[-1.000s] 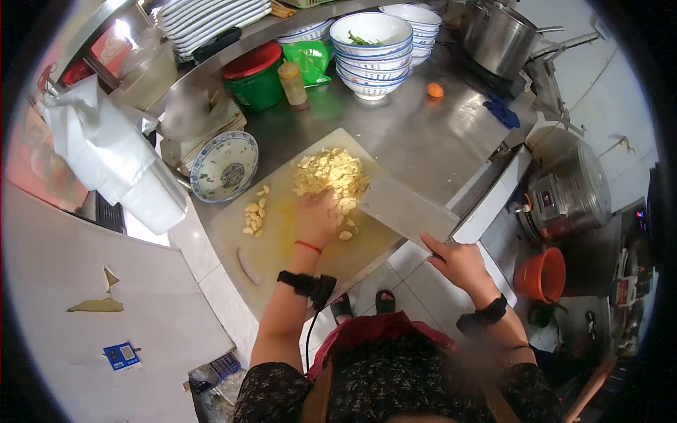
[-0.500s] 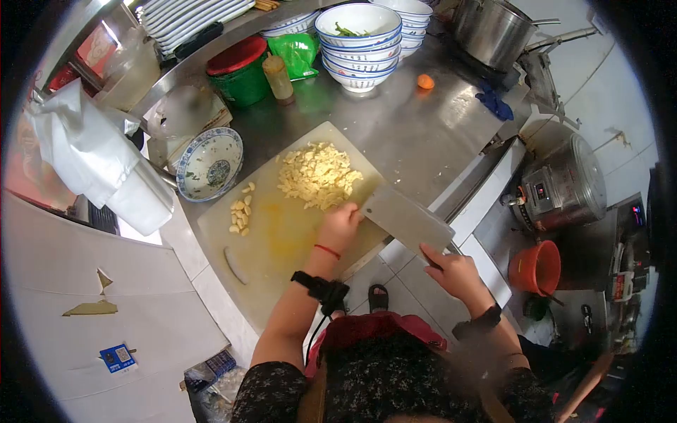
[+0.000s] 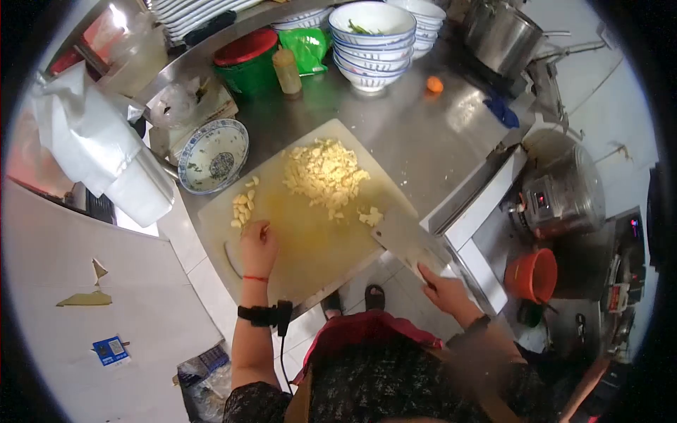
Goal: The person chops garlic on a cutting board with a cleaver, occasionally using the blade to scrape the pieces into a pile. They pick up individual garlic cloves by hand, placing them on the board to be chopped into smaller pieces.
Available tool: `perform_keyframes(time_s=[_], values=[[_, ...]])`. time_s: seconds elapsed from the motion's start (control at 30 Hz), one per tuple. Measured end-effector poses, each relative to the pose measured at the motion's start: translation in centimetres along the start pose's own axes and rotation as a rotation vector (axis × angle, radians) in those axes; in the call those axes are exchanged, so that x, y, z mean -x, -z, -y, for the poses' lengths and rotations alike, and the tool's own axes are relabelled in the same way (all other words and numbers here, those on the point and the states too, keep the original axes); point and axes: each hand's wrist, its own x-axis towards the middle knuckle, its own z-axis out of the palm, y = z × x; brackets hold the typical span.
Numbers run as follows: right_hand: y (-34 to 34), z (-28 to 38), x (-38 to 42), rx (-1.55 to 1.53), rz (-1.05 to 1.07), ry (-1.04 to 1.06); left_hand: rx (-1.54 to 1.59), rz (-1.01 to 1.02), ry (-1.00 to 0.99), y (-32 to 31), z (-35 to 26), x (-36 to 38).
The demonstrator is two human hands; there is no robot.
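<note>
My right hand (image 3: 446, 290) grips the handle of a wide cleaver (image 3: 411, 243), whose blade lies over the right edge of the cutting board (image 3: 310, 264). Beside the blade's tip is a small bit of crushed garlic (image 3: 371, 216). A large heap of crushed garlic (image 3: 326, 173) covers the upper part of the board. My left hand (image 3: 259, 248) is over the board's left side with its fingers curled, just below a few whole cloves (image 3: 243, 204). Whether something small is between those fingers cannot be made out.
A patterned bowl (image 3: 214, 156) stands left of the board. Behind are a green tub with a red lid (image 3: 247, 63), a bottle (image 3: 286, 70), stacked bowls (image 3: 372, 46) and a pot (image 3: 502, 39). An orange bucket (image 3: 532, 275) is at the right.
My left hand has moved left from the cleaver's tip to the whole cloves. A small portion of crushed garlic now shows by the blade. My right hand still holds the cleaver.
</note>
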Motion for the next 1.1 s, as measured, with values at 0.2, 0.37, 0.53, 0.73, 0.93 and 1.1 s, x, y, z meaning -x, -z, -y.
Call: perform_keyframes(time_s=[0.2,0.37,0.53,0.73,0.93,1.1], values=[[6.1,3.6,-0.3,0.118,0.078,-0.001,-0.057,-0.006,0.101,2.4,3.0,1.0],[11.3,9.2,-5.9,0.222,-0.114,0.15,-0.075,0.02,0.131,2.9,4.5,-1.3],[13.6,9.7,-4.8,0.234,-0.083,0.095,-0.171,0.061,-0.03,0.2,4.9,-6.7],[12.8,9.6,-3.1,0.245,-0.191,0.098,-0.502,0.22,-0.19,-3.8,5.3,-9.6],[11.7,7.9,-1.6,0.141,-0.217,0.063,-0.628,0.576,-0.219,-3.2,-1.1,-3.6],[10.6,6.7,-1.1,0.074,-0.211,0.04,-0.304,0.413,-0.535,-6.7,-4.4,4.8]])
